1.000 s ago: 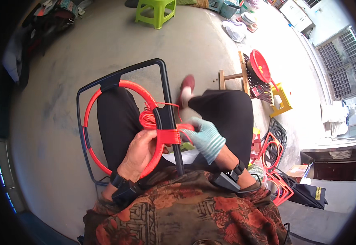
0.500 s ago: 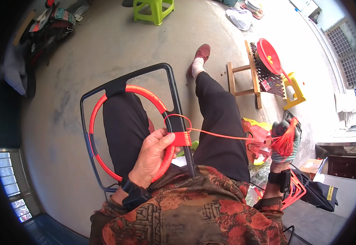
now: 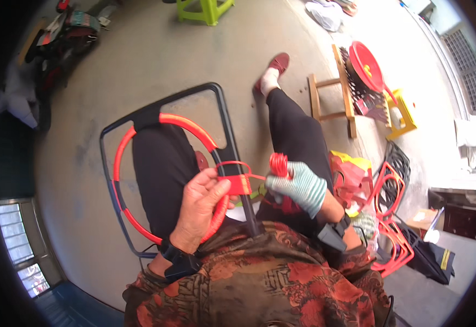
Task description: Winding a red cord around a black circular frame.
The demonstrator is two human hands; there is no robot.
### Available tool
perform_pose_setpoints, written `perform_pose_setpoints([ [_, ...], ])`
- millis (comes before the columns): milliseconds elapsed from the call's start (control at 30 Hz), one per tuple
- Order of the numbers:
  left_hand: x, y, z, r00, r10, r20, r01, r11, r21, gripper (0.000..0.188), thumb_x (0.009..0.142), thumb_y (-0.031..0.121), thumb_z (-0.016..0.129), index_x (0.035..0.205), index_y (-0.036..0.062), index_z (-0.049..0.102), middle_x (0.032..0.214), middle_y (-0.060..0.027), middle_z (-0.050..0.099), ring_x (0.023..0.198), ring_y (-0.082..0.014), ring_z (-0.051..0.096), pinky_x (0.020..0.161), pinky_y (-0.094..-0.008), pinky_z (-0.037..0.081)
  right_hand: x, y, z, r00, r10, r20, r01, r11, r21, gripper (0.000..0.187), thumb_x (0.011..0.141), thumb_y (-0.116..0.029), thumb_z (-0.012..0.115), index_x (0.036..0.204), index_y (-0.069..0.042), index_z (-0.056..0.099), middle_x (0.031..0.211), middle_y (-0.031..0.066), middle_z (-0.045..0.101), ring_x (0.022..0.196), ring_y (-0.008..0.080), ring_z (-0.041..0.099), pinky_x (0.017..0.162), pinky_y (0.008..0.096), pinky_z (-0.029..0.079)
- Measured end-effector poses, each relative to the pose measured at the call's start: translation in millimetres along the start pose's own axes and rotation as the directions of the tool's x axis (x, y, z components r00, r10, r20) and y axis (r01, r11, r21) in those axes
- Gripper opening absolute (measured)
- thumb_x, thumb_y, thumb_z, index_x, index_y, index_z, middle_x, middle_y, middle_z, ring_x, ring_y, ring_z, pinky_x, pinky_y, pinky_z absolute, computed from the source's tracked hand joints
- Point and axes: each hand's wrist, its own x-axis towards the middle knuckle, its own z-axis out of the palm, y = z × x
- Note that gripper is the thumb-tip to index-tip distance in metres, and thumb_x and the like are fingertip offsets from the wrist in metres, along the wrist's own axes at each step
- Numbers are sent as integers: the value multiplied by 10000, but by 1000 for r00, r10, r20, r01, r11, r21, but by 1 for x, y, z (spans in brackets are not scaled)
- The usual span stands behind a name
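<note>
A black chair-like metal frame [image 3: 227,120] lies across my lap, with a ring [image 3: 189,126] inside it partly wrapped in orange-red cord. My bare left hand [image 3: 194,210] is closed on the ring, its thumb against the flat cord wrapping [image 3: 239,185] that joins ring and side bar. A loop of cord stands up over this wrapping. My right hand [image 3: 306,188], in a striped glove, is closed around a bundle of red cord [image 3: 279,162] just right of the bar. A short length of cord runs from the wrapping to that hand.
To the right stand a wooden-framed stand [image 3: 351,109], a red basin [image 3: 368,68] and a yellow stool [image 3: 404,120]. A red-and-yellow bag [image 3: 352,177], orange-red frames [image 3: 393,245] and black cable coils [image 3: 399,163] lie nearby. A green stool [image 3: 208,13] is ahead.
My right hand has come in from the far right to beside the side bar, bringing the cord bundle. The stretched cord is now short. My left hand keeps its hold.
</note>
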Motion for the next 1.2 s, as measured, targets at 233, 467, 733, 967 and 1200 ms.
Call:
perform_pose_setpoints([
  [233, -1, 0, 11, 998, 30, -46, -29, 999, 37, 247, 927, 81, 608, 1149, 28, 512, 953, -113, 677, 660, -130, 646, 549, -231, 544, 14, -23, 22, 978, -207, 32, 174, 886, 429, 322, 929, -343, 597, 974, -28, 648, 772, 35, 626, 564, 99, 584, 499, 233, 475],
  [467, 1, -2, 11, 1000, 29, -11, -29, 998, 48, 204, 942, 91, 585, 1120, 26, 511, 938, -113, 675, 657, -128, 643, 546, -223, 534, 20, -13, 35, 973, -232, 13, 195, 846, 497, 330, 932, -360, 588, 787, -67, 548, 694, 71, 627, 497, 124, 574, 433, 247, 447],
  [733, 4, -2, -1, 999, -38, -6, 38, 998, -46, 296, 920, 123, 640, 1129, 22, 456, 861, -77, 641, 657, -137, 634, 557, -254, 521, -16, -19, 52, 975, -208, -77, 221, 927, 303, 361, 891, -354, 602, 701, -106, 421, 560, 32, 444, 424, 106, 408, 405, 244, 333],
  [967, 8, -3, -6, 999, -11, -31, 10, 999, -45, 193, 944, 213, 611, 1017, 78, 496, 823, -63, 648, 624, -135, 644, 500, -233, 522, -2, -7, 29, 962, -236, -135, 268, 747, 608, 307, 990, -317, 497, 767, -112, 450, 546, 0, 416, 359, 75, 346, 334, 233, 304],
  [1200, 6, 18, 5, 984, -132, -121, 106, 974, -202, 132, 909, 193, 635, 939, 107, 541, 783, -74, 644, 614, -209, 633, 526, -313, 498, 5, 0, -19, 883, -31, -469, 306, 796, 522, 336, 953, -398, 562, 938, -62, 559, 1014, 182, 658, 474, 142, 557, 406, 236, 468],
])
